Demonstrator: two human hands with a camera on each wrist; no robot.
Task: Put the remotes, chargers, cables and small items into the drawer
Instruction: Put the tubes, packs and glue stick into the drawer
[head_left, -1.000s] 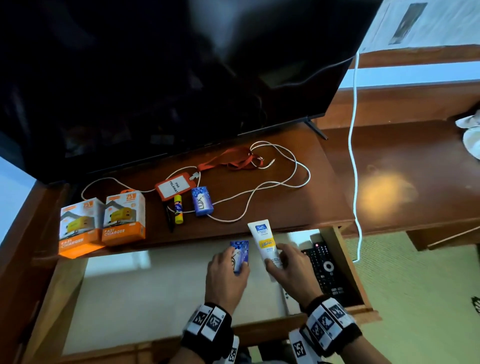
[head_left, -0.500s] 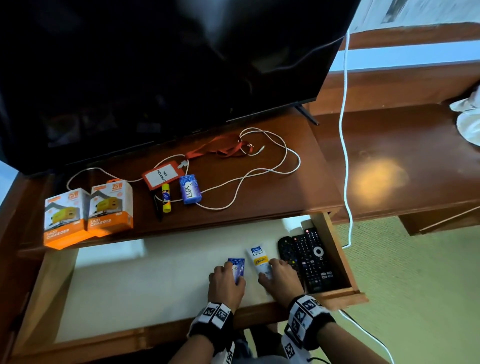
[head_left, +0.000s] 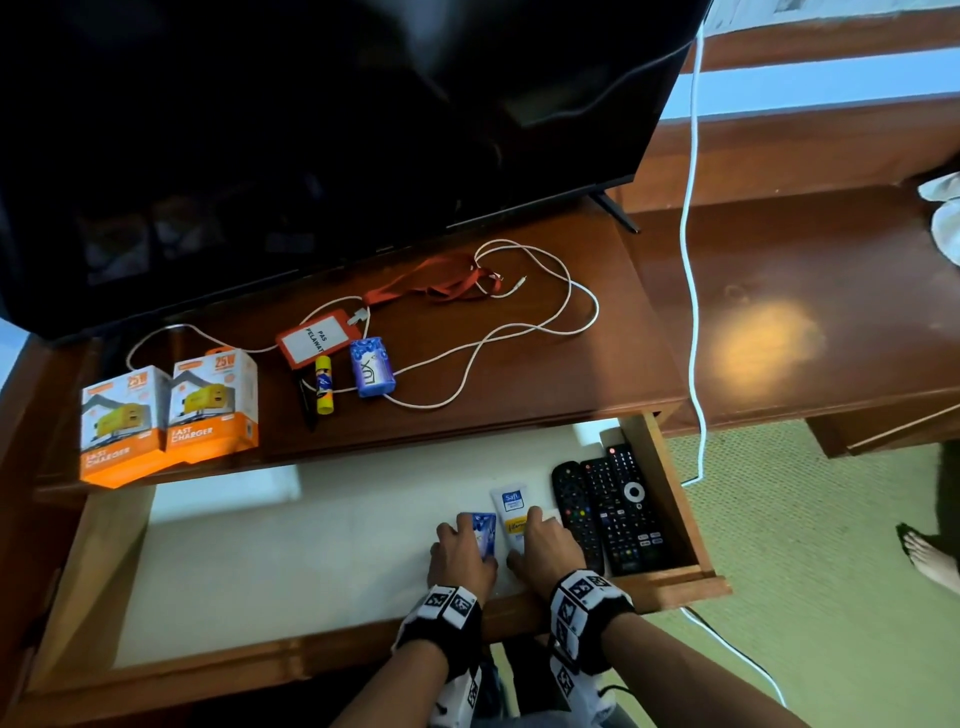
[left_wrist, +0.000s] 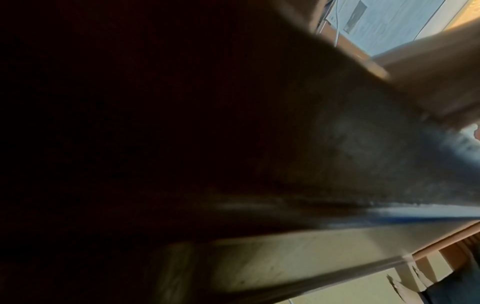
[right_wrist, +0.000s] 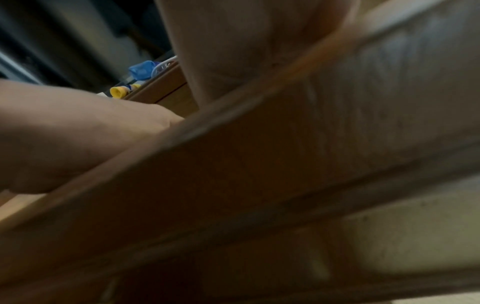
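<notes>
The drawer (head_left: 260, 561) is pulled out, with a pale floor. Low on that floor my left hand (head_left: 462, 551) grips a small blue packet (head_left: 485, 530). Right beside it my right hand (head_left: 545, 545) holds a white tube (head_left: 511, 506) with a yellow label. Two black remotes (head_left: 626, 504) lie at the drawer's right end, next to the tube. On the desk above sit two orange charger boxes (head_left: 171, 415), a looped white cable (head_left: 519, 332), a red lanyard badge (head_left: 311, 338), a glue stick (head_left: 323, 384), a blue soap bar (head_left: 371, 366) and a black pen (head_left: 306, 402). Both wrist views are blurred.
A large black TV (head_left: 311, 130) stands at the back of the desk. Another white cable (head_left: 693, 260) hangs down past the drawer's right side to the green floor. Someone's bare foot (head_left: 930, 561) is at the far right.
Both hands have gone down from the desk edge into the drawer, bringing the blue packet and the white tube to its floor beside the remotes.
</notes>
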